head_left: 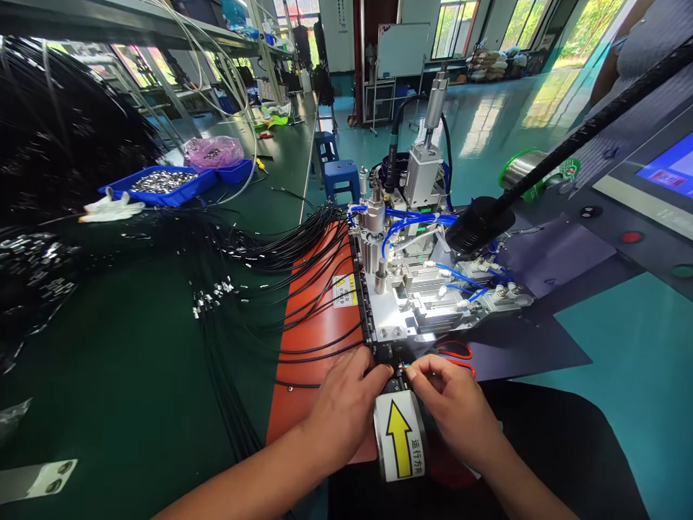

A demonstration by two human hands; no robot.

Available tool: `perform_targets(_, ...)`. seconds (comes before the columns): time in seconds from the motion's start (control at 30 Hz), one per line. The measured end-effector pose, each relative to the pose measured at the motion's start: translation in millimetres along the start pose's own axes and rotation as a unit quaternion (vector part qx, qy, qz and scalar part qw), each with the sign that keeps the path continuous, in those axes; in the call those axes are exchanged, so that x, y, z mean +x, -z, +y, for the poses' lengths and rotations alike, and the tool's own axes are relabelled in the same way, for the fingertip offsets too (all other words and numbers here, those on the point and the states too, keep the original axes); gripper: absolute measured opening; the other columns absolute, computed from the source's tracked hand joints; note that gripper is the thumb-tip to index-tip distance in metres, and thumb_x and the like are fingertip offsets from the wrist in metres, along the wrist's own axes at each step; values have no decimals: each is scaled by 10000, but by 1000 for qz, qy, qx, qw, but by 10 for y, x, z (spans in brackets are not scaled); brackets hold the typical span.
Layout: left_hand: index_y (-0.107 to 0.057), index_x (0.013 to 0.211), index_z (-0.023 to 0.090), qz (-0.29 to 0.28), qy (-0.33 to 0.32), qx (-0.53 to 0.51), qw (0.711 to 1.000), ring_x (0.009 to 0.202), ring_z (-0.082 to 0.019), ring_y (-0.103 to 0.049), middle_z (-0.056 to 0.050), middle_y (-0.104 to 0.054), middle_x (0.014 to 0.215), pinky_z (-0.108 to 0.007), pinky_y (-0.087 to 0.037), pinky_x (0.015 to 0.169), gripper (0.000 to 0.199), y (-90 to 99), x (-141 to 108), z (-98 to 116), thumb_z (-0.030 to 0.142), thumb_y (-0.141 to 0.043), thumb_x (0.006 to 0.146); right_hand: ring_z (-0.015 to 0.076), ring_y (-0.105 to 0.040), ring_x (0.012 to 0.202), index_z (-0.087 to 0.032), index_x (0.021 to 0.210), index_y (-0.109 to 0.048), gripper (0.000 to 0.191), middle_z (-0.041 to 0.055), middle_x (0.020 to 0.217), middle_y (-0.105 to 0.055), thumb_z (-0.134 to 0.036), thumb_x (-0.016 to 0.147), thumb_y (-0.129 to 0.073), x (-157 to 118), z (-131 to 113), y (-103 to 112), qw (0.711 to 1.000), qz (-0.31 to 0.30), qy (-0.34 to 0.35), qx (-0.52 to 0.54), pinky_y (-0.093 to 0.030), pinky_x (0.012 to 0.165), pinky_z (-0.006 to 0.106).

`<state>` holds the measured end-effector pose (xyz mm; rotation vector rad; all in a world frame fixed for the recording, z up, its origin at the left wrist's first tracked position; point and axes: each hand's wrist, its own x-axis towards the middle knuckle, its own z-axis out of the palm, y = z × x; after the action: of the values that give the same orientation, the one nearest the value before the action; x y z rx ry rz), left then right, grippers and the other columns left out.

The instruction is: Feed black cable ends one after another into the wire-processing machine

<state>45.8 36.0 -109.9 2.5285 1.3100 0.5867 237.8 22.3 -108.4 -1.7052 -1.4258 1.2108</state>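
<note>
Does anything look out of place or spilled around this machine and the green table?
Nothing looks clearly spilled or damaged. Mildly odd: a white glove lies by the blue tray of metal parts, while the left hand and right hand are bare at the machine's near end.

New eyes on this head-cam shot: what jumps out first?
Probably the yellow arrow on its white label, low and right of center, between the left hand and right hand. Next, the bright metal machine just beyond the hands, strung with blue tubes. Then the orange-red mat left of it, crossed by black cables.
</note>
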Motion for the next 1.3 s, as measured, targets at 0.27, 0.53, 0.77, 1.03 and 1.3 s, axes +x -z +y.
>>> perform_targets(0.27, -633, 960, 219, -2, 18, -35, 999, 811, -186, -540, -23, -537, 885, -280, -399, 671, 165, 26, 41, 19, 80, -559, 915, 175, -572, 650, -220, 796, -620, 251, -16, 705, -625, -397, 939, -514, 14, -14, 1, 998, 13, 16, -54, -414, 587, 275)
perform_targets(0.53, -644, 1006, 228, -5, 14, -37, 999, 817, -186, -542, -26, -543, 901, -279, -416, 676, 168, 34, 41, 19, 104, -567, 922, 208, -647, 872, -232, 970, -685, 226, 19, 927, -703, -375, 969, -510, 57, 11, 138, 993, 12, 87, -76, -484, 771, 311)
perform_targets(0.77, -639, 1027, 233, -4, 7, -38, 999, 843, -189, -545, -31, -551, 924, -284, -431, 705, 195, 15, 23, -9, 95, -540, 932, 214, -635, 817, -233, 1163, -691, 282, 55, 949, -697, -277, 986, -475, 85, -30, 184, 979, -37, 176, -91, -502, 731, 322)
perform_targets(1.03, -639, 1024, 224, -11, 10, -38, 999, 850, -203, -551, -40, -556, 931, -301, -434, 706, 231, 21, 24, 1, 60, -511, 923, 213, -625, 815, -237, 1075, -694, 214, 44, 931, -678, -279, 973, -511, 96, 3, 147, 979, 7, 176, -101, -486, 708, 316)
perform_targets(1.3, -640, 1053, 237, 0, 3, -27, 1000, 859, -202, -554, -43, -569, 947, -303, -444, 717, 235, 18, 17, 0, 81, -525, 919, 221, -650, 827, -237, 957, -690, 171, 36, 905, -698, -284, 949, -526, 120, 11, 99, 982, 33, 154, -108, -500, 718, 319)
